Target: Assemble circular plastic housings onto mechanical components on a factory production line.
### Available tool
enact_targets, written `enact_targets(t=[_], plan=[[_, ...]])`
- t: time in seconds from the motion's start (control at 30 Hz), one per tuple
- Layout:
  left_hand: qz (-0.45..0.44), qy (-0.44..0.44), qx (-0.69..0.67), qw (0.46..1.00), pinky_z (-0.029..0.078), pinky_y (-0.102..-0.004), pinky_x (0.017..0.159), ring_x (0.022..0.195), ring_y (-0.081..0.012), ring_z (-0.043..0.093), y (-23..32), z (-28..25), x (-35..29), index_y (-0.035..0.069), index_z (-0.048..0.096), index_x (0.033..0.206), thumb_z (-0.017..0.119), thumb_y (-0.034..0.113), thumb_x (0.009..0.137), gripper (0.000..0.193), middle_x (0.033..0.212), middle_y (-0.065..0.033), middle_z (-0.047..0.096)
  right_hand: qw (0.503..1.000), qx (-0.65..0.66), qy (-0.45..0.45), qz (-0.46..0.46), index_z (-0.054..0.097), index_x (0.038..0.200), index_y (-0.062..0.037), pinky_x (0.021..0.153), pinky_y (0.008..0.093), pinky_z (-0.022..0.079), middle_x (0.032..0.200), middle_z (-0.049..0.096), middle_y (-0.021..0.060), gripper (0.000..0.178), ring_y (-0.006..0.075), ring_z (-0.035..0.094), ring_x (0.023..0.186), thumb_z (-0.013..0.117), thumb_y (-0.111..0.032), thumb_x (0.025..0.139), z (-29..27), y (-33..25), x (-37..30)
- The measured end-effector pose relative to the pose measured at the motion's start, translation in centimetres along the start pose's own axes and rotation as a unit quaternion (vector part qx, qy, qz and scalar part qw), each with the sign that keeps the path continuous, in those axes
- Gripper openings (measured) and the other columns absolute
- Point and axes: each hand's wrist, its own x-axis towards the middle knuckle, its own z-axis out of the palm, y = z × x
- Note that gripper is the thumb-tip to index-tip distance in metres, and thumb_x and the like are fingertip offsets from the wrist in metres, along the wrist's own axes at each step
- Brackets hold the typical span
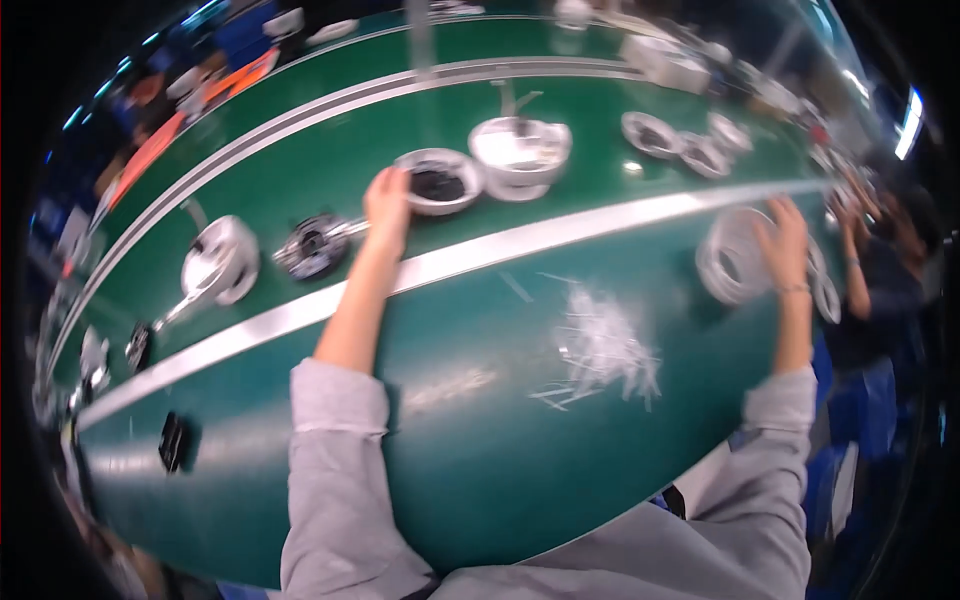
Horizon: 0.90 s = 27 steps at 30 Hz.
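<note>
My left hand reaches over the metal rail and closes on the left rim of a round white housing with a dark inside. Right behind that housing stands a bigger white, bowl-shaped unit with a short stem on top. At the right, my right hand grips the edge of a white plastic ring with an open middle. Another white ring shows past that hand. Motion blur smears the fingertips of both hands.
Thin clear strips lie in a loose pile on the green table. A small black part rests at the left. Beyond the rail, a dark motor-like unit, a white unit and several white rings sit. A co-worker stands at the right.
</note>
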Motion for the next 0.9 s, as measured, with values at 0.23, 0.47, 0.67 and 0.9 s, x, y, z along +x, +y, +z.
enact_targets(t=[0.23,0.47,0.67,0.9], plan=[[0.273,0.005,0.539,0.796,0.03,-0.0407,0.096,0.114,-0.0363,0.036,5.7,-11.3,-0.4,-0.001,0.049,0.11,0.056,0.018,0.074,0.041,0.117,-0.0211,0.045,0.999,0.043,-0.008,-0.02,0.06,0.081,-0.0015,0.069,0.0371,0.044,0.078,0.06,0.0138,0.012,0.0306,0.056,0.074,0.057,-0.003,0.069,3.3,2.2,0.0],[0.054,-0.083,0.561,0.822,0.039,-0.0384,0.089,0.102,-0.0341,0.05,6.2,-16.4,-0.2,-0.003,0.04,0.119,0.059,0.015,0.07,0.055,0.107,-0.0235,0.052,0.998,0.012,0.04,-0.045,0.058,0.081,0.0001,0.059,0.0348,0.044,0.081,0.056,0.0142,0.009,0.0301,0.055,0.066,0.055,-0.002,0.073,-0.2,1.6,2.0],[0.031,-0.038,0.495,0.868,0.043,-0.031,0.079,0.087,-0.027,0.056,6.5,-17.3,-2.3,0.001,0.032,0.128,0.059,0.011,0.067,0.067,0.092,-0.0182,0.057,0.942,0.313,0.053,0.109,0.057,0.099,-0.0026,0.057,0.024,0.044,0.076,0.057,0.0033,0.025,0.0111,0.055,0.066,0.051,0.001,0.075,-4.4,-8.5,2.6],[-0.099,0.005,0.0,0.995,0.051,-0.0272,0.064,0.079,-0.0159,0.055,5.4,-20.2,-9.6,-0.002,0.038,0.1,0.048,0.001,0.078,0.024,0.093,-0.0101,0.049,0.824,0.508,-0.205,-0.143,0.057,0.094,0.0008,0.05,0.0257,0.045,0.065,0.057,0.01,0.031,0.0156,0.056,0.052,0.057,-0.001,0.063,-4.5,-34.0,-6.1]])
